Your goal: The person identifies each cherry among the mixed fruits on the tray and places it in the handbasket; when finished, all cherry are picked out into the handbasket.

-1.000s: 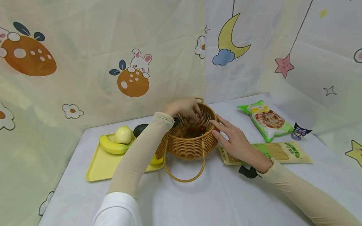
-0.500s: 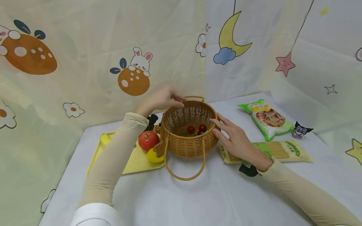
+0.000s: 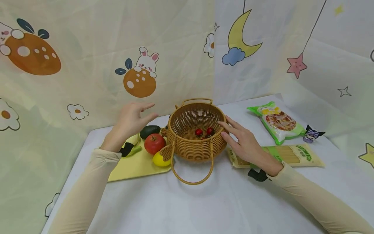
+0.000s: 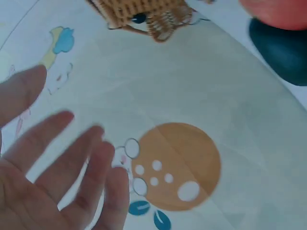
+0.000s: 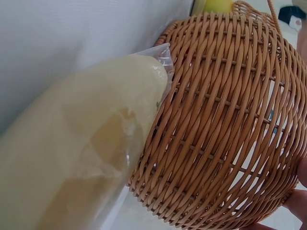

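Observation:
My left hand (image 3: 131,122) is raised over the far left of the yellow tray (image 3: 137,170), with nothing in its grasp. In the left wrist view its fingers (image 4: 98,167) are spread and relaxed. To its right stands a round wicker basket (image 3: 191,151), with a few small red fruits (image 3: 198,132) on its bottom. My right hand (image 3: 245,144) rests against the basket's right rim, its fingers nearly straight. A red apple (image 3: 155,143), a yellow lemon (image 3: 160,160) and a dark green avocado (image 3: 150,131) lie on the tray. My left wrist partly hides a banana (image 3: 135,150) and a pale round fruit (image 3: 133,139).
A pack of dried noodles (image 3: 287,154) lies under and beyond my right wrist. Behind it are a green and white snack bag (image 3: 279,122) and a small purple figurine (image 3: 312,134). The basket's front handle (image 3: 193,183) hangs down onto the white tabletop (image 3: 187,208).
My left hand has come up out of the basket and moved left over the tray. The apple and lemon have come into sight. My right hand has stayed at the basket's rim.

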The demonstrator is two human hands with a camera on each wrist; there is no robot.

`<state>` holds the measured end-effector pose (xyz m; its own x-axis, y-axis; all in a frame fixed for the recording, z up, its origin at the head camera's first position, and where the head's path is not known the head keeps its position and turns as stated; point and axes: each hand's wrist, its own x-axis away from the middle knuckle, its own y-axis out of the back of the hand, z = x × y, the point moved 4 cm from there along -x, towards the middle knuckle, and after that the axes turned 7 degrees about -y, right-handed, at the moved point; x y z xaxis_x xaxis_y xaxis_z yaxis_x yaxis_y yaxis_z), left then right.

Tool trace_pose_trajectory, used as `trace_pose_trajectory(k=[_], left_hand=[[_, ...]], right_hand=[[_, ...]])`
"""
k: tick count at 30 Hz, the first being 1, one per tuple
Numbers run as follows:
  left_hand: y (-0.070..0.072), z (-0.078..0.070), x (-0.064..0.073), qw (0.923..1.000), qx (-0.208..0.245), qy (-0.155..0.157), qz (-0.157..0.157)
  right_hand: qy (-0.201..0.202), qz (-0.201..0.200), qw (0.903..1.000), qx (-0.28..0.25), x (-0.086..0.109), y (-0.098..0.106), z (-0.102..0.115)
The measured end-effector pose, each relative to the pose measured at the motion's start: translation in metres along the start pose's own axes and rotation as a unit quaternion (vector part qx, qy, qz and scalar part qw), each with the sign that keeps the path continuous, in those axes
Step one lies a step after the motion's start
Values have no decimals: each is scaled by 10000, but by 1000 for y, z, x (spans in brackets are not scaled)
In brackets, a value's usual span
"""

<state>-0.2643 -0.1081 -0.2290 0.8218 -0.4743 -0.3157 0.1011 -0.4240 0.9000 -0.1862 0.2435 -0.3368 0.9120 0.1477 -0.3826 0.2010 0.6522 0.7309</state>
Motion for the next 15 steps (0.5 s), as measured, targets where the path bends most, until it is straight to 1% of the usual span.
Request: trace_pose_trajectory(k=[3, 5, 8, 10, 12, 13, 15], left_hand=[[2, 9, 25, 9990, -427, 95, -114], [-1, 15, 40, 9977, -650, 185, -88], [-8, 25, 63, 9956, -887, 291, -38], [-16, 31, 79, 9940, -1004, 436, 47], [-23, 36, 94, 9914, -1145, 616, 130], [-27, 39, 101, 9898, -1221, 716, 190], [-34, 43, 114, 9864, -1351, 897, 284]], right_hand=[[-15, 21, 10000, 8, -1, 0, 0], [-11, 20, 10000, 51, -2, 0, 0], [56, -20, 9999, 156, -4, -1, 0], [71, -52, 9996, 278, -4, 0, 1], [-98, 16, 9985, 531, -3, 1, 0], [-263, 120, 9969, 730, -2, 2, -2], [-647, 427, 9891, 1250, 1, 6, -6]])
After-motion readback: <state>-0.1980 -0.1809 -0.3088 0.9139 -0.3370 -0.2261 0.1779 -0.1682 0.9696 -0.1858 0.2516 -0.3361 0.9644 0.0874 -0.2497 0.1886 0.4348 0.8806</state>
